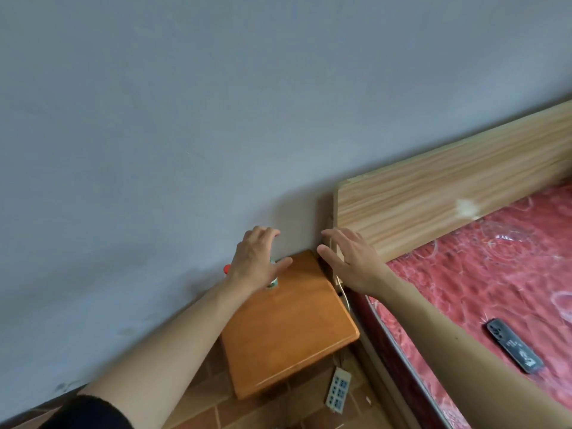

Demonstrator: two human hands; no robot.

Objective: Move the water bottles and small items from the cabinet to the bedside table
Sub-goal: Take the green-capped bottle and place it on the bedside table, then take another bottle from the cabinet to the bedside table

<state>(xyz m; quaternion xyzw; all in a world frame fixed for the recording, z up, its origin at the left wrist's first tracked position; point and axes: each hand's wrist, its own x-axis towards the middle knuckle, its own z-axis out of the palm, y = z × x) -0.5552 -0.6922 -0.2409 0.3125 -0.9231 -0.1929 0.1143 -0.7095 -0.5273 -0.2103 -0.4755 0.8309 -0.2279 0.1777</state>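
Orange-brown bedside table [288, 329] is holding one water bottle [273, 281] with a red cap at its back corner by the wall, mostly hidden. Left hand [258, 263] is hovering over it, fingers spread, gripping nothing; right hand [349, 261] likewise loose. Cabinet is lying out of view, so the remaining items are unknowable. Label is showing green, unreadable.

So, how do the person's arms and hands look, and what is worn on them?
Both forearms are bare. The left hand and right hand wear no gloves, rings or watch. A dark sleeve is pushed up near the left elbow; no right sleeve is in view.
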